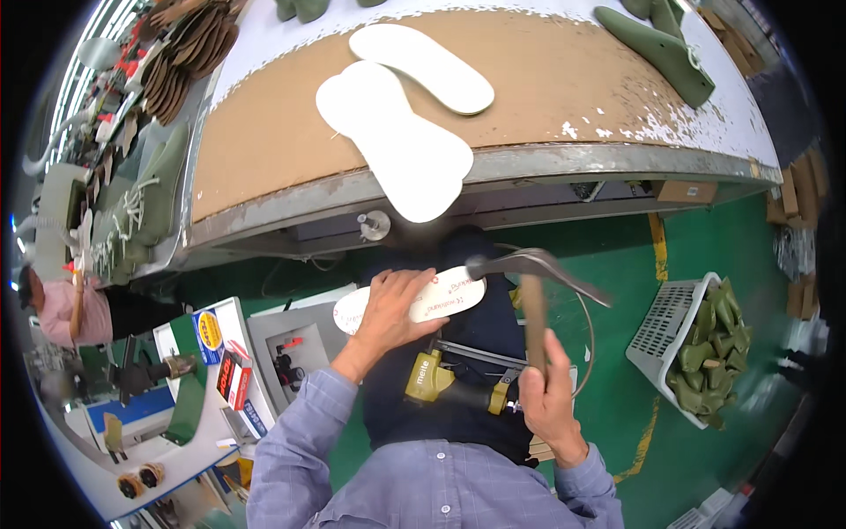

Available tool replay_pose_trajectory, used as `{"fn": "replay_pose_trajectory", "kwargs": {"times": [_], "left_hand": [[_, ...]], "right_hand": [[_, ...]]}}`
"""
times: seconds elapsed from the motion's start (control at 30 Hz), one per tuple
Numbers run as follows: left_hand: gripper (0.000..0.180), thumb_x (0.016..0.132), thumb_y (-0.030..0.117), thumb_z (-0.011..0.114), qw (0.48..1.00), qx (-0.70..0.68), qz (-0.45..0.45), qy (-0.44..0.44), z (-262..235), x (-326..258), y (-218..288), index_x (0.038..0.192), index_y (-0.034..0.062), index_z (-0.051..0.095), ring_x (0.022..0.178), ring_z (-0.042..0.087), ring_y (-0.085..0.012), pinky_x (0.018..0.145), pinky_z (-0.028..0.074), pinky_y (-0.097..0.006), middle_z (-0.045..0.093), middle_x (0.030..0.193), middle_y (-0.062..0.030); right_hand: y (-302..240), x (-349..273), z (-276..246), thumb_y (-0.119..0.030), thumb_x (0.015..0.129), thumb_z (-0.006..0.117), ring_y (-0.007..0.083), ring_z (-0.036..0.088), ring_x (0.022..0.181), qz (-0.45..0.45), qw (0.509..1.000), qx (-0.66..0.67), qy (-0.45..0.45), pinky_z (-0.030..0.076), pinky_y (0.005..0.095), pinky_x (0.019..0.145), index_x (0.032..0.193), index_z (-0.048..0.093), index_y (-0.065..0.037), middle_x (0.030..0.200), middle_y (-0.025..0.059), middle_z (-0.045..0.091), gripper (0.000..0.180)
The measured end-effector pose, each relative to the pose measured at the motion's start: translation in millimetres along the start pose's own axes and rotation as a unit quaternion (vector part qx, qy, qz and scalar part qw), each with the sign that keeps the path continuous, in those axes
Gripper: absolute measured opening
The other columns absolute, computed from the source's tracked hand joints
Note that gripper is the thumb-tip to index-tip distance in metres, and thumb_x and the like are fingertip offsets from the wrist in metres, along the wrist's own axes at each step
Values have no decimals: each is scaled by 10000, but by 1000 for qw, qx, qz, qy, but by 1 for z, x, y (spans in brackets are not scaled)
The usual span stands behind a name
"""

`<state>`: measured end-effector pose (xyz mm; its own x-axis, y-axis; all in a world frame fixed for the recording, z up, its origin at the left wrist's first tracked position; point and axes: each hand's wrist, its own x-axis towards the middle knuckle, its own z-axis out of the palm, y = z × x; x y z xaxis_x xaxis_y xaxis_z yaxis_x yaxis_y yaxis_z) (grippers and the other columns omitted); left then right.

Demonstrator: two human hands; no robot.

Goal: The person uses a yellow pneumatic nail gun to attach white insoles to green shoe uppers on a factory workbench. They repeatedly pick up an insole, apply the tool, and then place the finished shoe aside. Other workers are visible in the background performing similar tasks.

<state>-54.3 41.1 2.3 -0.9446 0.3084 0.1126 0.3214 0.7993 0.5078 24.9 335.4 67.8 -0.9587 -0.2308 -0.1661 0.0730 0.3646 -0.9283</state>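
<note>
A white insole-shaped board (454,297) with red print lies level above my lap. My left hand (392,309) grips it across the middle, fingers over its far edge and thumb along the near side. What is under the board is hidden. My right hand (548,397) is wrapped round the wooden handle of a hammer (534,317). The hammer's dark, curved head is blurred, and its striking end is at the board's right tip; whether they touch I cannot tell. On my lap rests an olive-yellow air nail gun (427,377), its hose curving to the right.
Ahead stands a workbench (264,189) bearing white insoles (427,70) and green shoe lasts (656,57). A white basket (661,317) of lasts stands on the floor at right. At left, a side table (185,463) holds small boxes; a person in pink (75,309) is beyond.
</note>
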Motion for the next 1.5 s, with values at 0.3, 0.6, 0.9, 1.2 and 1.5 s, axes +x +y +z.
{"fn": "replay_pose_trajectory", "kwargs": {"times": [0.3,0.6,0.9,1.2,1.5], "left_hand": [[811,707,397,894,1000,-11,-12,-25,-6,-8,-4,1383,76,583,1235,568,-314,1084,402,-520,626,1289,-136],[958,620,393,949,997,11,-69,35,-26,-78,-41,1426,57,554,1326,526,-381,1137,417,-507,544,1462,-157],[988,637,272,964,969,-165,-143,112,-24,-110,-47,1479,59,493,1393,486,-364,1160,421,-450,508,1527,-151],[1059,652,232,966,955,-222,-148,133,-8,-125,-52,1528,62,396,1411,463,-381,1178,401,-448,496,1527,-172],[1021,694,180,942,959,-213,-109,155,-4,-125,-50,1535,90,370,1384,483,-399,1169,413,-458,497,1513,-181]], "right_hand": [[-1,19,-3,-83,1030,562,391,668,1200,-50,994,-88,33,533,411,980,1555,369,18,1450,277,569,568],[-80,151,-89,-27,944,680,359,658,923,-214,888,-343,221,523,434,826,1364,613,-40,1099,197,684,425],[12,16,85,-268,862,783,331,670,821,-192,872,-355,-277,548,454,744,1366,553,-66,922,174,649,590],[-30,31,63,-435,867,770,457,720,994,-36,922,-179,-341,576,465,859,1522,379,23,1152,302,697,890],[-32,62,113,-545,865,705,480,711,1022,-51,942,-60,-326,565,478,893,1461,441,42,1088,304,715,877]]}}
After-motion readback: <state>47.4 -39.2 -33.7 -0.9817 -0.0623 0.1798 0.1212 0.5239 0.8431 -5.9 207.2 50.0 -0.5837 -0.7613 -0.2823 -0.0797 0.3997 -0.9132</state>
